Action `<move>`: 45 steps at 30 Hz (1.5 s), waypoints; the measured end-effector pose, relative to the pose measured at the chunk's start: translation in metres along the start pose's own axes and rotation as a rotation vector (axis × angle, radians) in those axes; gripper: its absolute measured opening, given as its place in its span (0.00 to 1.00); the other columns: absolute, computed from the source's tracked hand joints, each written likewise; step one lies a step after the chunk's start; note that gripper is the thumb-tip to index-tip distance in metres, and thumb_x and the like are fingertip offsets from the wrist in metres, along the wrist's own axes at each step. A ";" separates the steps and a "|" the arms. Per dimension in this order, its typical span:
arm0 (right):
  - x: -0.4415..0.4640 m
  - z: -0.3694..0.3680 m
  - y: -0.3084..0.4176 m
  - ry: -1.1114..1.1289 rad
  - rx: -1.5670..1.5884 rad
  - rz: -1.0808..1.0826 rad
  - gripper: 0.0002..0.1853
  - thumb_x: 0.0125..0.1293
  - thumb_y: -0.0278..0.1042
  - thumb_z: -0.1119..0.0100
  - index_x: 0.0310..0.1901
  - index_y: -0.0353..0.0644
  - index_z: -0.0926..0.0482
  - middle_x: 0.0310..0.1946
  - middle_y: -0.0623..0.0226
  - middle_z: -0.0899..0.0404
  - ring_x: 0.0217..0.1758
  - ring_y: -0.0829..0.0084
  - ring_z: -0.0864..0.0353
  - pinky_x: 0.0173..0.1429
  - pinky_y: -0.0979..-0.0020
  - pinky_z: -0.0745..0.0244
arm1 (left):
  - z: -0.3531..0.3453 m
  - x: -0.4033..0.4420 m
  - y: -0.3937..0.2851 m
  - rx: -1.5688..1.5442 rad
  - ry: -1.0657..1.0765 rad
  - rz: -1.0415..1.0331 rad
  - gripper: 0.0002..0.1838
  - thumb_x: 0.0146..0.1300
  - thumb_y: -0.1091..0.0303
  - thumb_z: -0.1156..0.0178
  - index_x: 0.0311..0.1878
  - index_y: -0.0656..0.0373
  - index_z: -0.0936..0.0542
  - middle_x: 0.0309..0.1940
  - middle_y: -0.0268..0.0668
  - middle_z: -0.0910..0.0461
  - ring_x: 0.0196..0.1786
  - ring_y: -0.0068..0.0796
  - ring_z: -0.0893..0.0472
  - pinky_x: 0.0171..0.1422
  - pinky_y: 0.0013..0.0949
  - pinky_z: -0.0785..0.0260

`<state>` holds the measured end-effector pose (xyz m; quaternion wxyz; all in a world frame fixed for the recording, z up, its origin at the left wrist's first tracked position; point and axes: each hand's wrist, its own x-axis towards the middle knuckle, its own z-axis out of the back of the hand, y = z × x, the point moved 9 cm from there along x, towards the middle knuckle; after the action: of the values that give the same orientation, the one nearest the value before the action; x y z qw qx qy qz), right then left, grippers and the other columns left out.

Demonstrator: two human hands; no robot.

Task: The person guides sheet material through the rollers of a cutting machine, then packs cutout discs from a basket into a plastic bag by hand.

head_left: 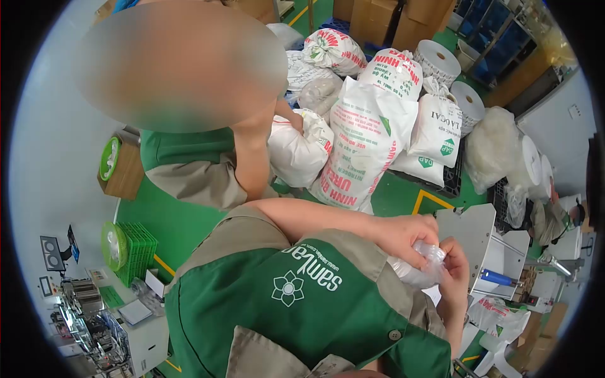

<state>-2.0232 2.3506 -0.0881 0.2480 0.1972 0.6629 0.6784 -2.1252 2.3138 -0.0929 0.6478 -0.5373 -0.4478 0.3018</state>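
Both my hands are at the right of the head view, in front of my green and beige shirt. Between them is a crumpled clear plastic bag, its lower part bulging whitish below my fingers. My left hand reaches across from above with its thumb and fingers closed on the gathered plastic. On the other side, my right hand pinches the same bag near its top with bent fingers. What the bag contains cannot be made out.
A co-worker's arm reaches to a white sack. Large printed sacks stand beyond my hands, with white film rolls behind. A grey metal machine stands close right of my hands. Green crates sit left.
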 end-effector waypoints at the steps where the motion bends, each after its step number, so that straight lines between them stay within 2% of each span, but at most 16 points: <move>1: -0.001 -0.002 0.001 0.004 -0.001 0.001 0.10 0.53 0.23 0.42 0.36 0.41 0.31 0.36 0.75 0.35 0.41 0.80 0.35 0.50 0.80 0.41 | 0.003 -0.001 -0.001 0.025 -0.054 -0.064 0.12 0.53 0.69 0.31 0.39 0.61 0.19 0.37 0.35 0.22 0.49 0.30 0.24 0.55 0.35 0.34; 3: -0.004 -0.004 0.001 -0.035 0.065 -0.073 0.10 0.54 0.25 0.41 0.37 0.41 0.31 0.34 0.74 0.34 0.40 0.80 0.35 0.49 0.81 0.41 | 0.008 -0.002 -0.007 0.051 -0.112 -0.133 0.11 0.53 0.70 0.32 0.39 0.61 0.20 0.36 0.35 0.23 0.46 0.28 0.24 0.52 0.34 0.32; 5: -0.005 -0.015 0.020 -0.008 0.098 -0.068 0.12 0.56 0.28 0.40 0.40 0.40 0.31 0.36 0.74 0.33 0.41 0.80 0.33 0.48 0.80 0.39 | 0.007 -0.005 0.013 -0.158 -0.089 0.140 0.09 0.53 0.74 0.34 0.39 0.61 0.20 0.34 0.34 0.23 0.39 0.23 0.24 0.43 0.29 0.31; 10: -0.011 -0.017 0.016 -0.076 0.189 -0.068 0.16 0.56 0.28 0.39 0.45 0.37 0.29 0.38 0.71 0.29 0.42 0.80 0.30 0.48 0.78 0.36 | 0.021 -0.007 0.002 0.013 -0.189 0.096 0.08 0.54 0.79 0.38 0.38 0.63 0.23 0.28 0.33 0.25 0.33 0.21 0.24 0.36 0.28 0.31; 20: -0.006 -0.016 0.037 -0.005 -0.401 0.166 0.21 0.54 0.16 0.39 0.52 0.36 0.21 0.39 0.64 0.26 0.39 0.73 0.25 0.46 0.73 0.27 | 0.037 -0.004 -0.012 0.131 -0.319 0.034 0.12 0.50 0.85 0.45 0.39 0.61 0.28 0.29 0.38 0.21 0.32 0.29 0.22 0.36 0.33 0.31; 23: -0.009 -0.009 0.045 -0.059 -0.530 0.314 0.28 0.52 0.17 0.33 0.58 0.39 0.24 0.43 0.63 0.27 0.44 0.72 0.25 0.46 0.70 0.25 | 0.041 -0.002 -0.015 0.123 -0.350 0.056 0.14 0.49 0.86 0.45 0.39 0.61 0.27 0.32 0.38 0.19 0.33 0.26 0.21 0.37 0.31 0.31; 25: -0.012 -0.003 0.066 -0.367 -0.558 0.314 0.37 0.47 0.20 0.26 0.62 0.39 0.27 0.48 0.63 0.28 0.49 0.71 0.28 0.51 0.69 0.27 | 0.037 0.001 -0.014 0.103 -0.313 0.021 0.14 0.49 0.86 0.46 0.40 0.62 0.27 0.33 0.37 0.18 0.34 0.24 0.21 0.37 0.30 0.31; 26: -0.008 -0.015 0.083 -0.367 -0.799 0.347 0.43 0.42 0.22 0.23 0.65 0.41 0.30 0.51 0.64 0.30 0.52 0.70 0.30 0.56 0.70 0.31 | 0.034 0.002 -0.015 0.076 -0.275 -0.008 0.14 0.48 0.86 0.46 0.40 0.62 0.27 0.35 0.37 0.17 0.35 0.22 0.22 0.38 0.30 0.31; 30: -0.001 0.001 0.055 -0.302 -0.478 0.282 0.40 0.42 0.24 0.23 0.62 0.40 0.27 0.46 0.66 0.29 0.48 0.71 0.30 0.56 0.72 0.35 | 0.028 0.003 -0.013 0.037 -0.212 0.073 0.16 0.47 0.87 0.46 0.41 0.62 0.25 0.36 0.36 0.16 0.36 0.19 0.22 0.38 0.28 0.31; 32: 0.000 0.002 0.039 -0.141 -0.404 0.297 0.26 0.48 0.26 0.25 0.51 0.37 0.21 0.40 0.68 0.29 0.43 0.76 0.30 0.51 0.75 0.33 | 0.029 0.001 -0.012 -0.029 -0.234 0.106 0.18 0.46 0.88 0.46 0.42 0.62 0.23 0.35 0.36 0.15 0.36 0.18 0.22 0.39 0.26 0.32; 33: -0.001 0.002 0.035 -0.142 -0.406 0.287 0.26 0.48 0.26 0.25 0.51 0.37 0.21 0.40 0.68 0.29 0.43 0.76 0.30 0.51 0.75 0.33 | 0.029 0.000 -0.010 -0.039 -0.232 0.108 0.18 0.46 0.88 0.46 0.42 0.62 0.23 0.35 0.36 0.15 0.36 0.18 0.22 0.39 0.26 0.32; 35: -0.003 0.017 0.020 -0.265 0.056 0.179 0.10 0.57 0.28 0.30 0.38 0.37 0.21 0.37 0.70 0.29 0.39 0.80 0.30 0.46 0.78 0.33 | 0.029 -0.001 -0.004 -0.033 -0.220 0.134 0.20 0.46 0.89 0.47 0.43 0.62 0.21 0.36 0.36 0.14 0.37 0.18 0.22 0.40 0.25 0.32; 36: -0.001 0.018 0.020 -0.225 0.007 0.228 0.08 0.65 0.32 0.36 0.37 0.39 0.24 0.38 0.71 0.28 0.38 0.81 0.28 0.44 0.78 0.31 | 0.025 -0.001 -0.005 -0.138 -0.188 0.131 0.21 0.45 0.91 0.50 0.44 0.64 0.20 0.38 0.36 0.14 0.40 0.18 0.20 0.45 0.25 0.30; 39: -0.005 0.019 -0.005 -0.369 0.367 -0.057 0.09 0.69 0.35 0.41 0.46 0.40 0.26 0.42 0.71 0.29 0.43 0.79 0.27 0.40 0.79 0.30 | 0.022 -0.001 -0.007 -0.230 -0.139 0.105 0.24 0.45 0.92 0.53 0.45 0.65 0.20 0.39 0.36 0.14 0.44 0.19 0.18 0.49 0.25 0.29; 43: -0.005 0.001 0.033 -0.450 -0.005 0.095 0.25 0.63 0.44 0.32 0.54 0.38 0.27 0.42 0.73 0.28 0.47 0.78 0.28 0.49 0.78 0.32 | 0.024 0.000 0.002 -0.208 -0.126 0.073 0.26 0.44 0.90 0.54 0.48 0.64 0.21 0.40 0.37 0.14 0.46 0.22 0.18 0.53 0.27 0.28; 45: 0.001 -0.010 0.039 -0.332 0.070 0.029 0.30 0.57 0.44 0.26 0.57 0.38 0.26 0.42 0.72 0.28 0.49 0.76 0.29 0.51 0.78 0.33 | 0.022 0.003 0.003 -0.219 -0.106 0.041 0.23 0.47 0.89 0.49 0.48 0.64 0.22 0.41 0.37 0.15 0.47 0.23 0.18 0.53 0.28 0.28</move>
<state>-2.0328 2.3433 -0.0500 0.3374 0.3248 0.6329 0.6165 -2.1431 2.3266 -0.0940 0.5547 -0.5970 -0.5006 0.2921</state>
